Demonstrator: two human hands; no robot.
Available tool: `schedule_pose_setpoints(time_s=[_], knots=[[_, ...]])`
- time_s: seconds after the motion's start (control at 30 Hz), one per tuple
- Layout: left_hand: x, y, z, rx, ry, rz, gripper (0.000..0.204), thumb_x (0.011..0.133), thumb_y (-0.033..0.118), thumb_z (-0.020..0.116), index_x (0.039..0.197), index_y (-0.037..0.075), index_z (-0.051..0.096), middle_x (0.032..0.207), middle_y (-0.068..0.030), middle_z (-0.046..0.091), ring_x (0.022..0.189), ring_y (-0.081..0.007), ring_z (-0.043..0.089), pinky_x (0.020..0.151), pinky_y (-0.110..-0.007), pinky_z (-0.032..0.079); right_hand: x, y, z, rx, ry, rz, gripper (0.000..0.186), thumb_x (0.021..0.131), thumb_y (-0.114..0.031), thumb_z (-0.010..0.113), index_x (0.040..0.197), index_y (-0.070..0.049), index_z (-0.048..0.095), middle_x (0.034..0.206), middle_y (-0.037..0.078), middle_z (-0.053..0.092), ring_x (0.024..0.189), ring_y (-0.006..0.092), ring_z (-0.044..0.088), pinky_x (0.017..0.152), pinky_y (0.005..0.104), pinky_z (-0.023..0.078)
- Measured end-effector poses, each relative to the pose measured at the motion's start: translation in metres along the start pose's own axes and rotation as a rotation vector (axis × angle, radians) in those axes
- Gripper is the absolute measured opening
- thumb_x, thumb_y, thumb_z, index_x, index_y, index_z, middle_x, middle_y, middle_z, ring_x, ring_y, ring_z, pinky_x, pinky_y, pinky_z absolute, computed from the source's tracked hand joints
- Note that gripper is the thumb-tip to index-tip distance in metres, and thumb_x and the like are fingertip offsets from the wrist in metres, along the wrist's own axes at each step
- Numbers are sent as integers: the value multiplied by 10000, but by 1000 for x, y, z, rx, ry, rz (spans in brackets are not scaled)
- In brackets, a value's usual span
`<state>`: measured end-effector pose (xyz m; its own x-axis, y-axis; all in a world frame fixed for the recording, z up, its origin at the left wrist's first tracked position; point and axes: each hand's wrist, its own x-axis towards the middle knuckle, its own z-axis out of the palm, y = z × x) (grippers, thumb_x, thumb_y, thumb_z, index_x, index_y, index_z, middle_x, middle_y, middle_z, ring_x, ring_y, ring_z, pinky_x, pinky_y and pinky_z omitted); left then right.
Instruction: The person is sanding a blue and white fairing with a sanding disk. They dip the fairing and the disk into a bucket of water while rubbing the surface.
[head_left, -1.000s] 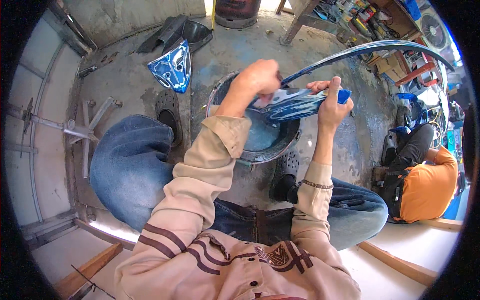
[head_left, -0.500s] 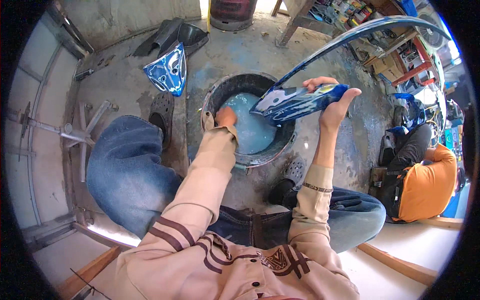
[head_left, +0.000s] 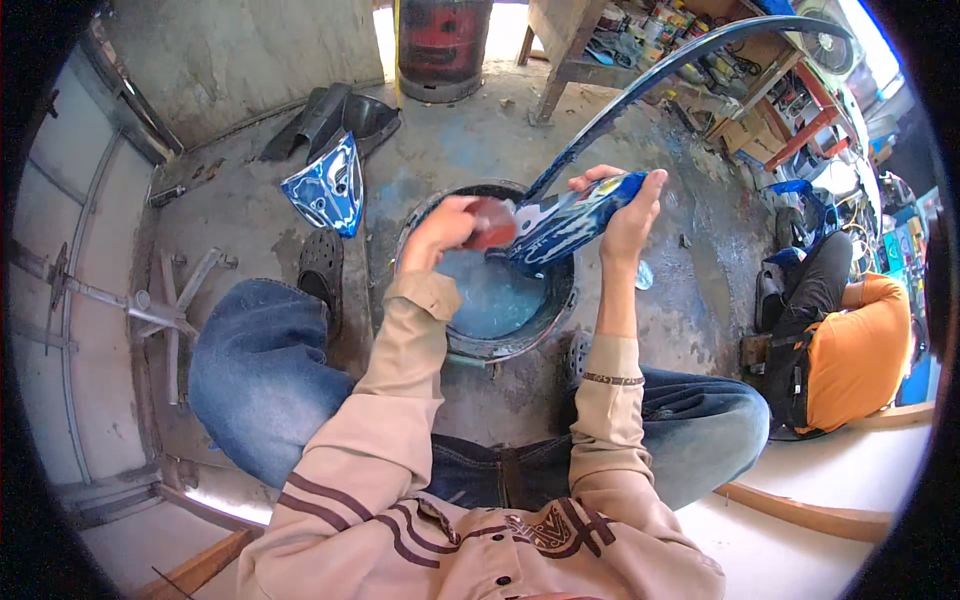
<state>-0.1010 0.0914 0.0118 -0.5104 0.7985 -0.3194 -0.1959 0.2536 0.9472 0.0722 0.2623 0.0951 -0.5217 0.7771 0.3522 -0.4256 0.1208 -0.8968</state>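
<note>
My left hand (head_left: 442, 236) is closed around a blurred reddish-brown piece (head_left: 490, 224), its kind unclear, against the near-left end of a motorcycle body panel (head_left: 580, 232). The panel is glossy blue with white and yellow graphics, and a long, thin curved strip arches from it to the upper right. My right hand (head_left: 630, 222) grips the panel's right end, thumb on the near side and fingertips on the far side. Held tilted, the panel hangs over a round black tub (head_left: 565, 305) of cloudy bluish water (head_left: 490, 308). The tub's far inside is partly hidden.
Left of the tub, a second blue-and-white panel (head_left: 328, 190) lies by black plastic parts (head_left: 330, 120). A metal stand (head_left: 165, 310) is at far left. A person in an orange shirt (head_left: 858, 360) crouches at right. Behind are a red drum (head_left: 443, 50) and a cluttered workbench (head_left: 570, 70).
My left hand has come up out of the water with the reddish-brown piece and moved to the panel. My right hand and the panel have shifted slightly left in the picture.
</note>
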Motion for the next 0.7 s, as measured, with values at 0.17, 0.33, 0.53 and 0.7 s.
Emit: schedule_pose_setpoints(time_s=[0.17,0.33,0.53,0.7], knots=[[-40,135,10,236,-62,221,344,893,-20,609,1204,-51,752,1052,-125,796,768,-205,756,677,-384,613,-2,0,26,-35,-70,-92,883,1155,-643,282,986,89,747,848,149,774,758,195,725,720,313,567],[-53,205,33,651,0,312,300,823,1,601,1055,-91,769,909,-206,800,692,-251,778,610,-383,610,2,7,38,-63,-72,-203,664,1156,-539,463,1059,49,758,909,94,785,787,144,695,744,300,552],[-51,231,47,869,45,353,209,805,30,614,870,-85,777,791,-223,788,680,-262,790,583,-394,617,-3,30,45,-167,-11,-261,415,1123,-378,631,1129,20,749,997,48,765,903,109,647,824,302,524],[-57,232,46,807,76,333,237,830,54,615,940,-53,796,817,-205,800,671,-270,782,598,-397,618,-14,30,45,-194,-67,-150,251,1054,-175,729,1221,11,732,1076,47,762,966,109,656,883,309,531]])
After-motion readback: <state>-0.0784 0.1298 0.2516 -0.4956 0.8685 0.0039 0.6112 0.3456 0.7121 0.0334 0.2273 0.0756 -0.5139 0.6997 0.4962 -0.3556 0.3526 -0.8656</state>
